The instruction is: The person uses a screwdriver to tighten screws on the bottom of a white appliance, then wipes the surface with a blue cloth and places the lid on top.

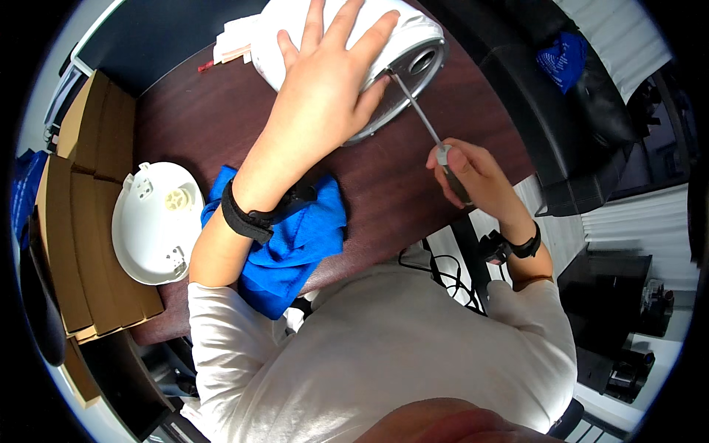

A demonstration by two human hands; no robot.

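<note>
At the far side of the table lies a rounded white appliance [275,26] with a grey rim and an oval opening near its right end. My left hand [321,85] rests on top of it, fingers spread out flat. In my right hand [481,183] is a screwdriver [418,109], gripped by its handle. Its long metal shaft slants up and left, and the tip meets the rim of the appliance beside my left thumb. Whether the tip sits in a screw is too small to tell. A crumpled blue cloth [299,247] lies under my left forearm.
A white oval cover [153,230] with small fittings lies on the dark wooden table [384,192], beside stacked cardboard boxes [107,251] at the left. A small red-tipped item [206,66] is near the appliance. A black sofa [569,140] stands right, holding a blue bag [563,60].
</note>
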